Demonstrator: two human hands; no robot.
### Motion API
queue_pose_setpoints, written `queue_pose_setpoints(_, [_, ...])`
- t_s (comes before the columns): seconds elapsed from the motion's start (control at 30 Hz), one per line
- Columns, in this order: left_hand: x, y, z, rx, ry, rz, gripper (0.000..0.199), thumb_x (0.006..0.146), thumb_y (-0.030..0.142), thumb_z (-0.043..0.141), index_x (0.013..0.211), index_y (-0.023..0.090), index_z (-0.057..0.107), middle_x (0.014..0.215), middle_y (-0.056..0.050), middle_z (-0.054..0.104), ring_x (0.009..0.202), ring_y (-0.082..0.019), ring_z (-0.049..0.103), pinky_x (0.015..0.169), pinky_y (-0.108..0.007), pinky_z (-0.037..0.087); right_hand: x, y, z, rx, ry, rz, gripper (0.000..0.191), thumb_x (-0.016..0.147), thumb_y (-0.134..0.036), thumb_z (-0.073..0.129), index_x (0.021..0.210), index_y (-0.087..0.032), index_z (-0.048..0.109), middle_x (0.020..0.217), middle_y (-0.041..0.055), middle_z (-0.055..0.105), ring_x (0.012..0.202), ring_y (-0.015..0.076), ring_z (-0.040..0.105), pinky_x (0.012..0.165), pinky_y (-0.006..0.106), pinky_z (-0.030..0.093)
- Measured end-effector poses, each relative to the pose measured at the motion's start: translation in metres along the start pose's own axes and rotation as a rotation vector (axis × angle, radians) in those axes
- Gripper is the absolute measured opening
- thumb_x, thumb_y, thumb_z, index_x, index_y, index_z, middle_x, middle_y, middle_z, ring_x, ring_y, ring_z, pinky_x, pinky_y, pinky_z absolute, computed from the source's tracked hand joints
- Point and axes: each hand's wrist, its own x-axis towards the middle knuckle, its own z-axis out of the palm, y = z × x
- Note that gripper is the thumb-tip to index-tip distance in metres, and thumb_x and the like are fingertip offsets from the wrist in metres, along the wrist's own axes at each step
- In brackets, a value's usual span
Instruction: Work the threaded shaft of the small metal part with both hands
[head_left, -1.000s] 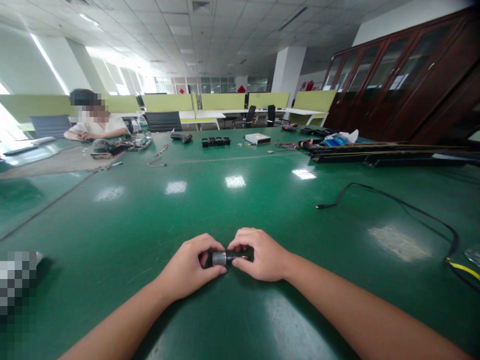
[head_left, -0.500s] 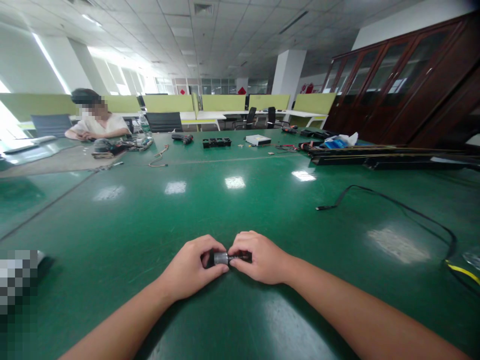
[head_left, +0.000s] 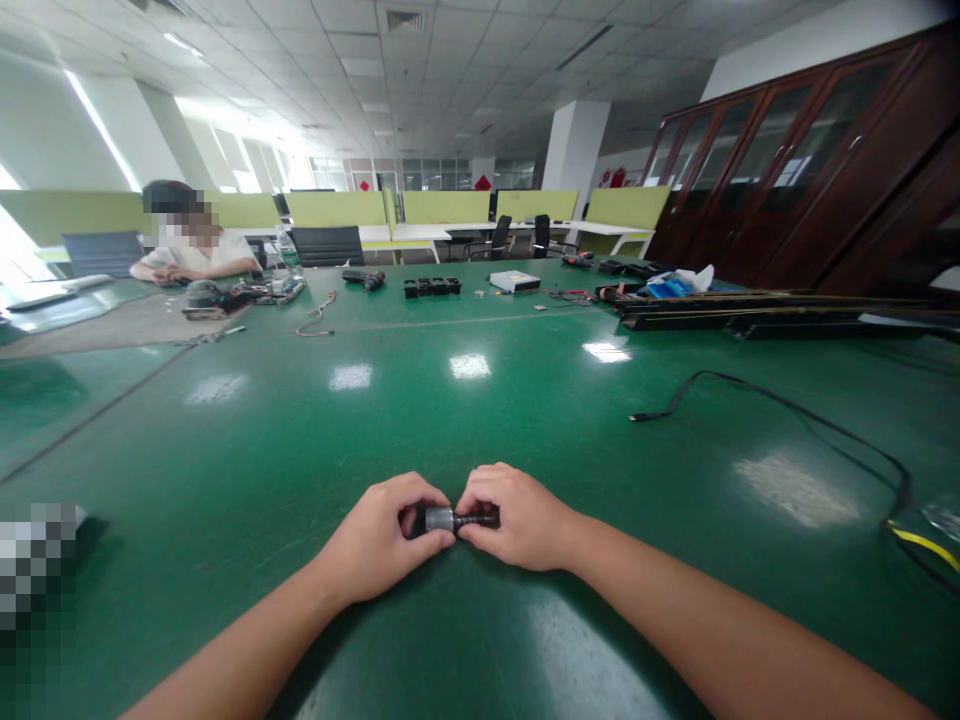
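Note:
Low in the middle of the head view, a silver metal cylinder (head_left: 439, 518) lies between the thumb and fingers of my left hand (head_left: 382, 540). Its left end is dark and partly hidden by that hand. From its right side a dark threaded rod (head_left: 474, 519) extends, pinched by the fingers of my right hand (head_left: 521, 515). Both hands are close together over the green table (head_left: 390, 430), fingertips almost touching. The rod's far right end sits inside the curl of my right hand.
A black cable (head_left: 799, 403) curves across the right side. Farther back are a power drill (head_left: 364, 280), black holders (head_left: 433, 287), a white box (head_left: 514, 282) and long dark bars (head_left: 675, 318). A person (head_left: 199, 250) sits at the far left.
My hands keep their grip in nearly the same place. A little more of the threaded rod shows between them, and the cylinder has shifted very slightly left.

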Motion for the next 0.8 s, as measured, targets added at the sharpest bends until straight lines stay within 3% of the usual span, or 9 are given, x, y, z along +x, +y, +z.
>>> queue_pose_setpoints(0.8, [0.0009, 0.0, -0.0007, -0.013, 0.004, -0.005, 0.02, 0.079, 0.03, 0.071, 0.097, 0.021, 0.07, 0.079, 0.001, 0.061, 0.064, -0.013, 0.05, 0.061, -0.023, 0.038, -0.0021, 0.0014, -0.0036, -0.031, -0.027, 0.013, 0.012, 0.069, -0.014, 0.068, 0.077, -0.018, 0.06, 0.071, -0.0023, 0.059, 0.068, 0.0138, 0.053, 0.071, 0.028, 0.037])
